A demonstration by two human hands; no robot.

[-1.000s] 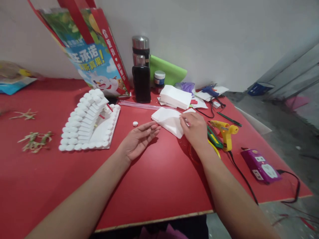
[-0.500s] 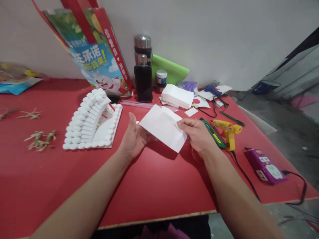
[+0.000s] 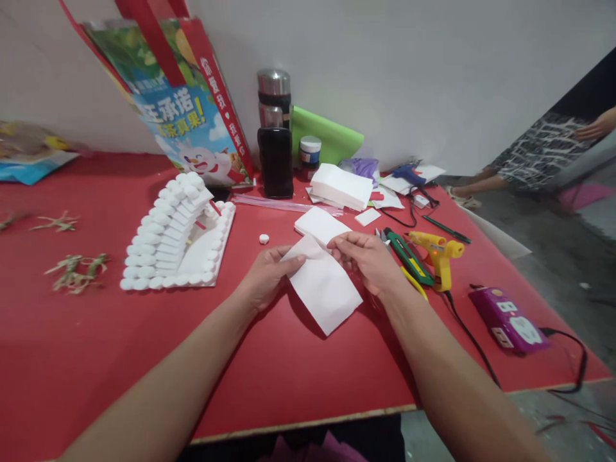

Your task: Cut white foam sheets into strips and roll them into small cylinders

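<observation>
A sheet of white paper [image 3: 325,289] hangs tilted over the table between my hands. My left hand [image 3: 269,273] is closed on its left corner, thumb on top. At the upper edge, my right hand [image 3: 363,256] pinches the sheet; its fingertips are partly hidden. Just behind lies a small stack of white paper [image 3: 320,222], and a little white piece [image 3: 264,239] rests to its left. Farther left stands a white model [image 3: 178,237] edged with round white pieces. Near my right wrist are a green cutter [image 3: 409,256] and a yellow-handled tool [image 3: 414,283], partly covered.
A yellow glue gun [image 3: 440,253] and a purple power strip [image 3: 510,321] with cords lie at right. Along the wall stand a printed bag [image 3: 192,122], a flask [image 3: 274,86] and a black phone [image 3: 275,162]. Another person [image 3: 543,147] is beyond the table's right edge.
The sheet has turned and come nearer, uncovering the paper stack. My left fingers have closed onto its corner, and my right hand has shifted slightly left. A person has appeared at right.
</observation>
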